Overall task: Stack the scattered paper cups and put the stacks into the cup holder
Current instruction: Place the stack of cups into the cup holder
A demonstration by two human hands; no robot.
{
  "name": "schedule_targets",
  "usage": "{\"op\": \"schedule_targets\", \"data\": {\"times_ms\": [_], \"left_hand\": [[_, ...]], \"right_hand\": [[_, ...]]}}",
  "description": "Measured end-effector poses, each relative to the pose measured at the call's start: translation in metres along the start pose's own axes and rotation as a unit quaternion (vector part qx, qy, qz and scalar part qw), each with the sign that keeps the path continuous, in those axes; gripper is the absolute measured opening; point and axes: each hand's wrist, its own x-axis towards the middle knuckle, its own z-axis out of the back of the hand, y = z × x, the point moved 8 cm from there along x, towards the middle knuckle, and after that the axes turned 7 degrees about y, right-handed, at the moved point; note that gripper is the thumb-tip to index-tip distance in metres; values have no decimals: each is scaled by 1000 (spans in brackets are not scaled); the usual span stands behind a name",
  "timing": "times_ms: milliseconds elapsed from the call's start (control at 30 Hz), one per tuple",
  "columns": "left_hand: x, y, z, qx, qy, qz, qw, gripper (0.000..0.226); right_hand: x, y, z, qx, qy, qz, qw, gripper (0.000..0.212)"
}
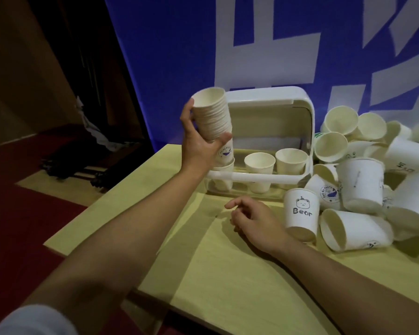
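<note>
My left hand (pixel 198 139) grips a tall stack of white paper cups (pixel 213 114), held upright over the left end of the white cup holder (pixel 298 110). The stack's bottom sits in or just above a cup in the holder's left slot. Two more cups (pixel 259 163) (pixel 291 158) stand in the holder's middle and right slots. My right hand (pixel 252 217) hovers low over the table with fingers loosely curled, holding nothing, just left of an upside-down cup printed "Bear" (pixel 300 213).
A heap of loose paper cups (pixel 363 182) covers the right side of the yellow table (pixel 228 269), some upright, some on their sides. A blue and white banner (pixel 179 44) hangs behind. The table's left edge drops to a red floor.
</note>
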Motion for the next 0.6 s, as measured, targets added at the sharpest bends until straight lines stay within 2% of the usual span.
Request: {"op": "schedule_targets", "data": {"times_ms": [200, 400, 533, 600], "left_hand": [[-18, 42, -21, 116, 96, 97, 984, 104], [-20, 45, -20, 161, 114, 122, 973, 103], [-25, 43, -20, 131, 132, 131, 974, 110], [-30, 39, -16, 157, 110, 122, 974, 115]], "right_hand": [[-1, 3, -2, -12, 8, 5, 1000, 25], [-3, 7, -4, -46, 17, 8, 999, 22], [-5, 10, -5, -62, 16, 11, 998, 22], [-6, 11, -5, -75, 16, 11, 997, 22]]}}
